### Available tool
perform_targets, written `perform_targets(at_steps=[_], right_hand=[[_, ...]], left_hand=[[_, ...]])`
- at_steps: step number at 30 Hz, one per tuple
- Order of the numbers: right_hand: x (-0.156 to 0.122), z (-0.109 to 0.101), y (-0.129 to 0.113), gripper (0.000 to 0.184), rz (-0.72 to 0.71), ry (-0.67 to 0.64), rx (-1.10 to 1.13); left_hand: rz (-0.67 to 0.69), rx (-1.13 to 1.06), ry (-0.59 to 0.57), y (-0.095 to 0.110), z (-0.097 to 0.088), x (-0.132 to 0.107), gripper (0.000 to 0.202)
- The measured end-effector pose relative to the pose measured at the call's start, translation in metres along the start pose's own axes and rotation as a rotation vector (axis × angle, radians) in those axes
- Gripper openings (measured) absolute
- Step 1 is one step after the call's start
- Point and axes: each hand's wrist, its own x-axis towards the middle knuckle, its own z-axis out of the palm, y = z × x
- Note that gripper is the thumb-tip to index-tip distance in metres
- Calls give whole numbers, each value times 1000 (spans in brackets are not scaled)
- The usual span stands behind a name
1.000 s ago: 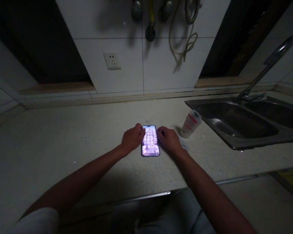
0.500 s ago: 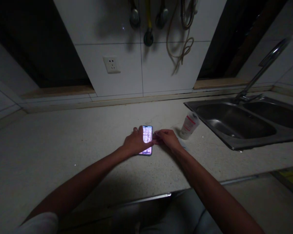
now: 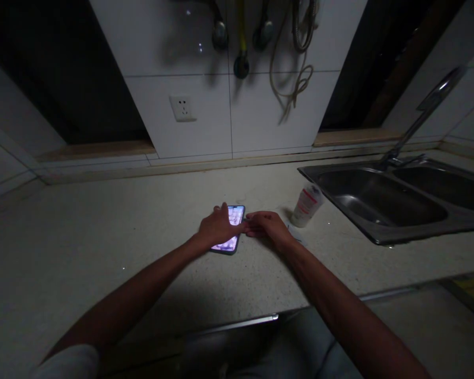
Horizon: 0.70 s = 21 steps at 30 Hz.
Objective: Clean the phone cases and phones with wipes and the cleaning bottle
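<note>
A smartphone (image 3: 228, 245) with a lit screen rests face up on the pale countertop (image 3: 150, 210), its lower end slanted to the left. My left hand (image 3: 214, 227) lies across the screen, fingers around the far left side and thumb over the right edge, gripping it. Close beside that edge is my right hand (image 3: 269, 226), fingers pressed together near the left thumb tip. Whatever its fingertips may hold is too dark and small to make out. Partly behind the right wrist, a thin flat piece (image 3: 297, 236) lies on the counter.
A clear plastic cup (image 3: 306, 206) with red print stands right of my right hand. Farther right is a steel double sink (image 3: 373, 231) with a tall faucet (image 3: 426, 108). Pipe valves, a tied cord (image 3: 294, 97) and a wall socket (image 3: 182, 108) are on the tiled wall.
The phone has turned, its lower end swinging left, and my left hand has shifted slightly left with it. My right hand stays near the phone's edge.
</note>
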Motion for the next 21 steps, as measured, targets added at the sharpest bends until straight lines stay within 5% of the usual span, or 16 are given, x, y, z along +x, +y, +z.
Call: perform_targets(at_steps=[9, 21], right_hand=[[2, 4, 3, 10, 1, -3, 99], [6, 2, 9, 4, -46, 24, 72]], left_hand=[[40, -60, -100, -11, -8, 9, 112], [64, -17, -8, -11, -2, 5, 112]])
